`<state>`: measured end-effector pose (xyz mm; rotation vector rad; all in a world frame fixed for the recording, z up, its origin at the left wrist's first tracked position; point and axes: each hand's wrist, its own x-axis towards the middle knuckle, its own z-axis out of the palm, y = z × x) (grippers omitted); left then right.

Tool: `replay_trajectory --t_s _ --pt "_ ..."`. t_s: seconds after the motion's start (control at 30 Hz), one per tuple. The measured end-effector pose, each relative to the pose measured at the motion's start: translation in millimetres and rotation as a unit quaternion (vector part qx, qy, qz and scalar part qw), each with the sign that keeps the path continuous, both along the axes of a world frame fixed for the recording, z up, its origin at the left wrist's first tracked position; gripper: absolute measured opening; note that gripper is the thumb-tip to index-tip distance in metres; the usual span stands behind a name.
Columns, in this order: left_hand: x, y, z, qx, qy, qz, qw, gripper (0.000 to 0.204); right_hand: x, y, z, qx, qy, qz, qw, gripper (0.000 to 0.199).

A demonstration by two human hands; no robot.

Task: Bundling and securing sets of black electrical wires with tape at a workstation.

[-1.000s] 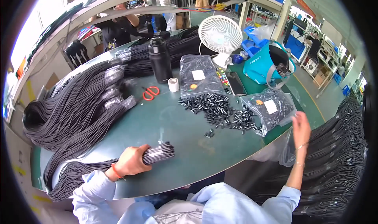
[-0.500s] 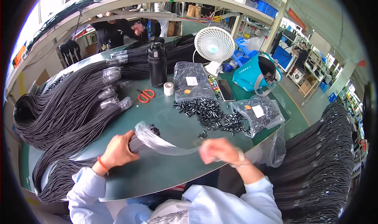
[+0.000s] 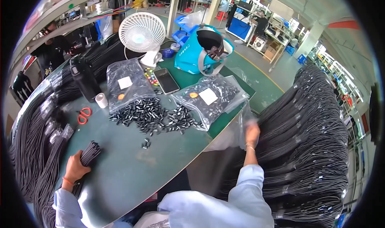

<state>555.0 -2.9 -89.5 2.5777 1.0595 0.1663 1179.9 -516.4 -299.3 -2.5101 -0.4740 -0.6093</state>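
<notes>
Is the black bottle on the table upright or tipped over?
Upright: the black bottle stands on its base on the table, cap on top.

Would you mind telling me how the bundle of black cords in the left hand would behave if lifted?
The bundle of black cords would probably droop past the left hand, as the long strands curve loosely. Gripped together, the short end looks fairly stiff.

A factory floor: black cable bundles [image 3: 313, 147] heaped around a green worktable [image 3: 160, 164].
</notes>
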Motion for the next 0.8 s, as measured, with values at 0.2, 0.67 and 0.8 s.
replay_trajectory --t_s 0.2,0.67,0.8 --pt "0.0 -5.1 16.6 -0.056 0.037 0.018 0.998 0.048 21.5 -31.8 -94.8 -0.345 0.294 0.074 0.888 0.017" --pt "-14.7 -39.4 16.1 -0.085 -0.024 -0.068 0.994 0.04 -362.9 275.0 306.0 -0.13 -0.223 0.541 0.8 0.056" --pt "6.0 -32.0 -20.7 -0.057 -0.208 -0.222 0.951 0.027 -461.1 371.1 254.8 -0.185 -0.321 0.722 0.585 0.077"
